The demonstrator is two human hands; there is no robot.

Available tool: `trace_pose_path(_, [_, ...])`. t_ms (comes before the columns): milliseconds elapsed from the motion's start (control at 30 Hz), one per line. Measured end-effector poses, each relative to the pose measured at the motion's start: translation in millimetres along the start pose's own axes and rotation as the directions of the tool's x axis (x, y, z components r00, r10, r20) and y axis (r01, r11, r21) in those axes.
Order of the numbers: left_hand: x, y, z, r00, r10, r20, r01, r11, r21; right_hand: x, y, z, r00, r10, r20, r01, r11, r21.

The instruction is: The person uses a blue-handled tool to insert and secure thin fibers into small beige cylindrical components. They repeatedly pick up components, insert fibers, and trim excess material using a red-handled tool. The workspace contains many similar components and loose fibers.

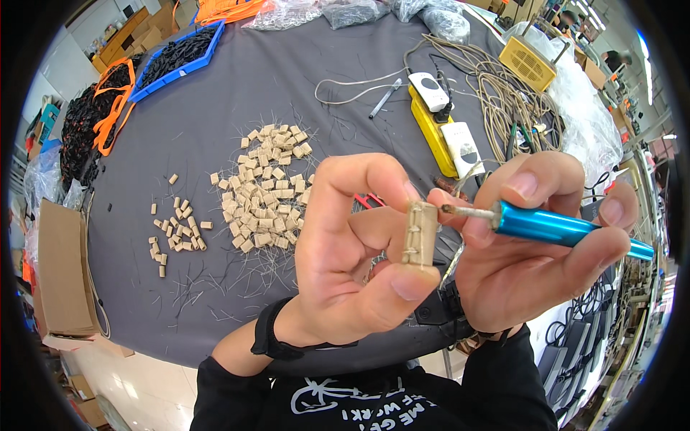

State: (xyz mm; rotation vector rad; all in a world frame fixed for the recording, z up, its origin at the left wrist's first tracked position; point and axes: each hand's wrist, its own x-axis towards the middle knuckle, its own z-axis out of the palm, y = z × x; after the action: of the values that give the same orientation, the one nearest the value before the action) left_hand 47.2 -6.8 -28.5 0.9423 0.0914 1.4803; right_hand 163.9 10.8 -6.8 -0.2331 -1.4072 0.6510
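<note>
Head view: left grip C-shaped

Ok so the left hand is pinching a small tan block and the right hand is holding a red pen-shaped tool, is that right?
Not quite: the pen-shaped tool in the right hand is blue, not red, as the head view shows. The left hand does pinch a small tan block.

Gray-covered table, pale glossy floor, white wall, bright strip lights
</note>
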Motion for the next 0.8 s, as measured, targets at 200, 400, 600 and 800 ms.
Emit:
trace_pose_path(200, [-0.7,5.3,-13.1,0.99,0.121,0.071,-0.138,0.94,0.313,9.8,-7.9,22.1,0.882,0.273,-0.383,-0.212,0.958,0.195])
trace_pose_path(400, [16.7,26.1,-25.7,0.85,0.244,0.467,-0.499,0.086,0.862,17.4,-14.0,2.8,0.868,0.475,-0.143,-0.443,0.872,0.208])
trace_pose_path(600, [14.2,48.7,-20.5,0.928,0.227,0.296,-0.302,-0.01,0.953,17.2,-16.6,9.8,0.767,0.636,-0.087,-0.637,0.771,0.017])
trace_pose_path(800, [8.9,56.7,-18.7,0.999,0.039,0.002,-0.026,0.624,0.781,17.1,-21.1,10.6,0.689,0.705,0.166,-0.703,0.706,-0.083])
